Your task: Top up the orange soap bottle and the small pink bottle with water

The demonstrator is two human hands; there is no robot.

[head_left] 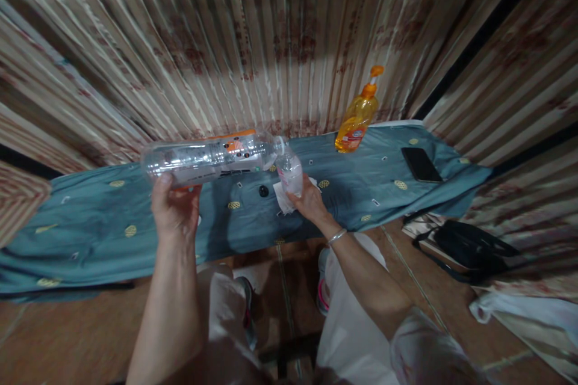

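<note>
My left hand point(174, 207) is closed around a large clear plastic bottle point(208, 158) with an orange and white label, held on its side with the mouth pointing right. That mouth meets the top of a small clear bottle point(289, 171), which stands on the blue-grey cloth point(90, 222). My right hand point(307, 200) grips the small bottle near its base. A dark bottle cap point(264, 191) lies on the cloth just left of the small bottle. White paper point(283, 200) lies under my right hand.
An orange pump bottle of soap point(358, 117) stands at the back of the cloth. A black phone point(421, 164) lies flat to its right. A black bag point(472, 248) sits on the tiled floor at right. A striped curtain hangs behind.
</note>
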